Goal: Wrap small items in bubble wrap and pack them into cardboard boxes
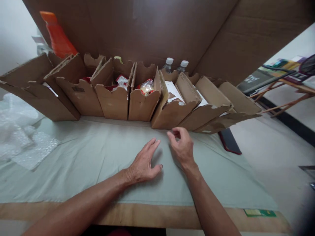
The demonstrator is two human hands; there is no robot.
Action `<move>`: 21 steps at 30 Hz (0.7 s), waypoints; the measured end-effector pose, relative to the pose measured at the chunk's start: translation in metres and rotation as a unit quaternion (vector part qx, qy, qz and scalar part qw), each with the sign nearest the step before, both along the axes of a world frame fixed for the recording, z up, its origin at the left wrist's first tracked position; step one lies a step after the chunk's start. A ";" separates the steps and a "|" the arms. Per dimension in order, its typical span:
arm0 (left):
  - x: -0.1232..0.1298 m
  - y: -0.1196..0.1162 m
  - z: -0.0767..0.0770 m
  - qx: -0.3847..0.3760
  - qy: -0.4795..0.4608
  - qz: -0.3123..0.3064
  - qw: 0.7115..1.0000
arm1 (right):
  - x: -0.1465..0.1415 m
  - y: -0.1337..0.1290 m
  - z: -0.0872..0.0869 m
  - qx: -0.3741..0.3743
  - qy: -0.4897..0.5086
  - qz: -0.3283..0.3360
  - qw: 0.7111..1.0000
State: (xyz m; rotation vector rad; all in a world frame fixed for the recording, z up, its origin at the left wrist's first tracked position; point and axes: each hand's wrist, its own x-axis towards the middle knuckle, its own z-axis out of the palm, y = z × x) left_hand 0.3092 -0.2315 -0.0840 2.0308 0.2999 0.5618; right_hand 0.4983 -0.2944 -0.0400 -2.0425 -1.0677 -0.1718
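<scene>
My left hand (pixel 145 162) hovers just over the pale green cloth (pixel 108 147), fingers stretched out and thumb apart, holding nothing. To its right is my right hand (pixel 183 146), its fingers loosely bent and the thumb apart from the index finger; nothing shows in it. The nearest box to it is a cardboard box (pixel 169 114) with white paper (pixel 173 91) inside. Left of that, another cardboard box (pixel 141 106) holds clear-and-red plastic packets (pixel 147 87). A third box (pixel 113 103) contains a red and white packet (pixel 122 81).
Several open cardboard boxes form a row along the back, before a large cardboard panel (pixel 147 29). Bubble wrap (pixel 36 147) lies at left, below an orange bottle (pixel 57 36). Two white-capped bottles (pixel 169 64) stand behind the row. A dark flat object (pixel 230 141) rests at right.
</scene>
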 end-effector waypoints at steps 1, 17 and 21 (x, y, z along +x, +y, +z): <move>0.000 0.000 0.000 0.000 -0.001 -0.001 1.000 | -0.006 0.000 -0.003 -0.002 -0.013 0.043 0.999; 0.004 -0.001 0.006 -0.014 -0.002 0.008 1.000 | -0.003 0.023 -0.005 -0.051 0.000 0.115 0.992; 0.006 -0.002 0.007 -0.026 -0.009 0.016 0.999 | -0.017 0.028 0.029 0.019 -0.018 0.112 0.993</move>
